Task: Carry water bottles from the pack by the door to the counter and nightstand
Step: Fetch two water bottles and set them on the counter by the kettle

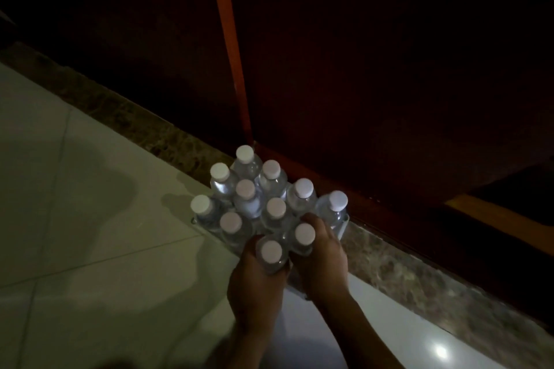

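- Left hand (254,284), lower centre of the frame, wrapped around the body of the nearest bottle (271,255), white cap pointing up at the camera.
- Right hand (320,260), just to the right and touching its neighbour, curled around a second bottle (304,235), fingertips reaching over the far side below the cap.
- Both gripped bottles at the near edge of the pack (263,207); impossible to tell whether lifted clear or seated among the rest.
- Nine more capped bottles upright in the pack at centre frame, clustered tight, one at the right end (335,204) leaning outward.
- Pack standing on pale floor tiles (90,204), against a mottled stone threshold strip (404,275) running from upper left to lower right.
- Dark reddish door (359,69) filling the upper half, a brighter orange-red vertical edge (230,48) coming down toward the pack.
- Progress, judged from this: very early, the pick-up at the door under way; no counter or nightstand in view, so carrying and placing all left to do, likely with several trips given the number remaining.
- Brands and writing: none readable; caps plain white, bottle sides too dim and steeply angled to show any label.
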